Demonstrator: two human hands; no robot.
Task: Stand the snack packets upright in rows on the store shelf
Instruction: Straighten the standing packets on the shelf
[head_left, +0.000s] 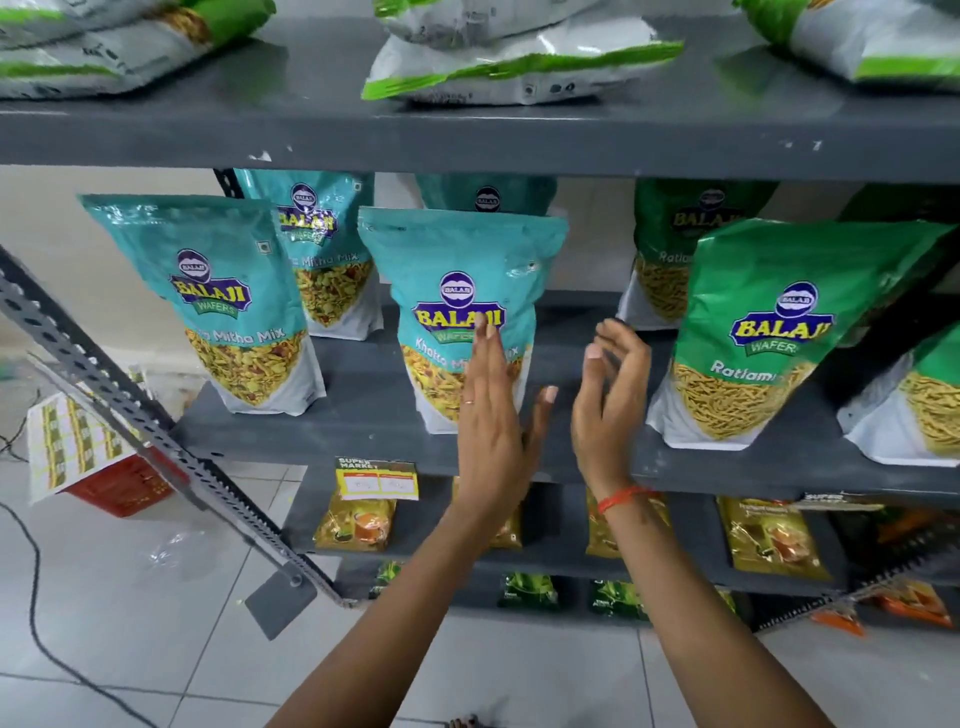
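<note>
Grey metal store shelf (363, 426) carries teal and green snack packets in rows. Both hands are spread and hold nothing: the left hand (491, 415) lies flat by the middle teal packet (457, 312), the right hand (608, 405) just beside it. That packet stands upright, long axis vertical, label outward, so it seems just placed; next, probably fetch another packet.

Premises: a retail shop. Grey metal shelving (467, 140) on slotted uprights carries rows of branded snack packets (457, 312). A "Super Market" price label (376, 479) hangs on a shelf's front edge. Tiled floor (130, 597).
</note>
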